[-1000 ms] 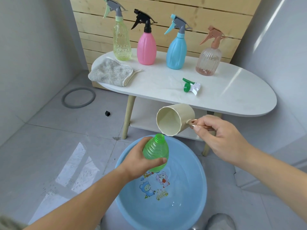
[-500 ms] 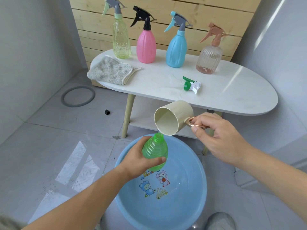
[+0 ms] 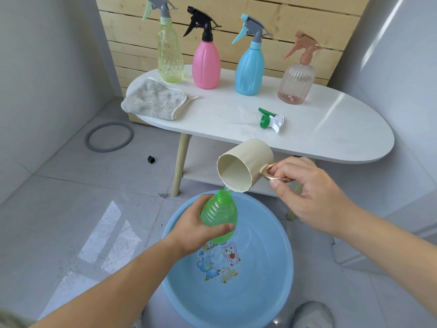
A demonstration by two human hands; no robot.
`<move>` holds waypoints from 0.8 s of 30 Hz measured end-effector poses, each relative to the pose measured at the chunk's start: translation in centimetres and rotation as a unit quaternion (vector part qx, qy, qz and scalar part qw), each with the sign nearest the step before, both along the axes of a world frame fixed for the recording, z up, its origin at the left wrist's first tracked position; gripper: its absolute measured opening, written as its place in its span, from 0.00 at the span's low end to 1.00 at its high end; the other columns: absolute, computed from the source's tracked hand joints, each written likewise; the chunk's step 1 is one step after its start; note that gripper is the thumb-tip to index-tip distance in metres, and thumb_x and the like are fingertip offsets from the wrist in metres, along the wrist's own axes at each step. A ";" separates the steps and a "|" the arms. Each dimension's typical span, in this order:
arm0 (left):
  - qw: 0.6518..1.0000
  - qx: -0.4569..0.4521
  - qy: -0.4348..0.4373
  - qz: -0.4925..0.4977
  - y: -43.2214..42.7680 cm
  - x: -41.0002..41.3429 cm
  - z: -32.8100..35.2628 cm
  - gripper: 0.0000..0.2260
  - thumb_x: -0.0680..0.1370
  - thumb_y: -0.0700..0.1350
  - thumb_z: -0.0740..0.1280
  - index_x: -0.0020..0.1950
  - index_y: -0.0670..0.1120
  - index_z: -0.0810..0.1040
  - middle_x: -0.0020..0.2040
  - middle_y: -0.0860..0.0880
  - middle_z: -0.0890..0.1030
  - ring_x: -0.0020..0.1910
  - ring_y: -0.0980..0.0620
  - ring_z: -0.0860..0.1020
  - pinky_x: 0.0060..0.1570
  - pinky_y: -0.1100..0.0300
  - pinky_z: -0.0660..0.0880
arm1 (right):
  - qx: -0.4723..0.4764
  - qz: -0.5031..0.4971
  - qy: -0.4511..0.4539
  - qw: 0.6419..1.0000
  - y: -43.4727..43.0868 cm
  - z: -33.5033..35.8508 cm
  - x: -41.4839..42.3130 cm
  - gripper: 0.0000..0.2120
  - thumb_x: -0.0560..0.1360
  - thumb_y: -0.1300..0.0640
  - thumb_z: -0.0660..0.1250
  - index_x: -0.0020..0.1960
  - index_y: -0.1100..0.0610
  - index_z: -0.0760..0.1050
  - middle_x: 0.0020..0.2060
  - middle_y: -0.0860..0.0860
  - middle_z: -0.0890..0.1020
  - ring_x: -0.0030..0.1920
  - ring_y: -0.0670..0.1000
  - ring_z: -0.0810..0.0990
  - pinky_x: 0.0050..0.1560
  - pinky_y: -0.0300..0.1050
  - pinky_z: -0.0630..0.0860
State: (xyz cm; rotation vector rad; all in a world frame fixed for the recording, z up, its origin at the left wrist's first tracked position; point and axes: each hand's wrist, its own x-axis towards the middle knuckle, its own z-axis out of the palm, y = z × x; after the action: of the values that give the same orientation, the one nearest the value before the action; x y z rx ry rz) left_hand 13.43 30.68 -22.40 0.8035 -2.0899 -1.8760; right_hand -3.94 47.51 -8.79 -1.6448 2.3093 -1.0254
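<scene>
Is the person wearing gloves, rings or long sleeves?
No gloves, no rings: the left hand and right hand are bare, with short nails. Both forearms are bare too, no watch or bracelet. A blurry grey-green patch in the bottom-left corner may be a sleeve; I cannot tell.

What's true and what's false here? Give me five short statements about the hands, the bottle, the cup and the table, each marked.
1. The left hand grips the green ribbed plastic bottle above the round blue plastic basin. True.
2. The right hand holds the cream plastic cup by its rim. False: it holds the copper-coloured ring handle.
3. The cup stands upright. False: it is tipped, its mouth at the bottle's open neck.
4. The pink plastic spray bottle stands between the yellow-green clear spray bottle and the blue spray bottle. True.
5. The green-and-white spray head is screwed onto the green bottle. False: it lies on the white oval table.
</scene>
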 end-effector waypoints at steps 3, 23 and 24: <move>1.000 -0.001 -0.002 0.003 0.0 0.0 0.0 0.33 0.60 0.57 0.82 0.64 0.59 0.76 0.55 0.56 0.84 0.55 0.55 0.83 0.59 0.50 0.82 | 0.000 0.002 0.006 1.000 0.0 -0.2 -0.1 0.07 0.76 0.53 0.63 0.40 0.46 0.73 0.46 0.43 0.80 0.54 0.51 0.75 0.58 0.46 0.71; 1.000 -0.001 -0.006 0.000 0.0 0.0 -0.2 0.34 0.61 0.58 0.82 0.65 0.60 0.76 0.56 0.56 0.84 0.57 0.54 0.83 0.59 0.50 0.81 | -0.003 0.000 0.007 1.000 -0.2 -1.0 -0.3 0.07 0.76 0.47 0.61 0.40 0.46 0.73 0.48 0.41 0.79 0.55 0.49 0.74 0.57 0.40 0.69; 1.000 -0.002 -0.006 0.000 0.0 0.1 -0.2 0.34 0.61 0.57 0.82 0.65 0.60 0.76 0.56 0.56 0.84 0.56 0.55 0.83 0.58 0.51 0.81 | -0.004 0.002 0.012 1.000 -0.2 -1.1 -0.4 0.09 0.76 0.47 0.61 0.40 0.48 0.73 0.48 0.41 0.79 0.55 0.49 0.74 0.57 0.40 0.69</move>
State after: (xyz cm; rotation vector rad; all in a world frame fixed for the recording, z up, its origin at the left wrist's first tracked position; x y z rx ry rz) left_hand 13.50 30.66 -22.58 0.8158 -2.0996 -1.8719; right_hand -4.32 47.31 -9.89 -1.6725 2.3197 -1.0202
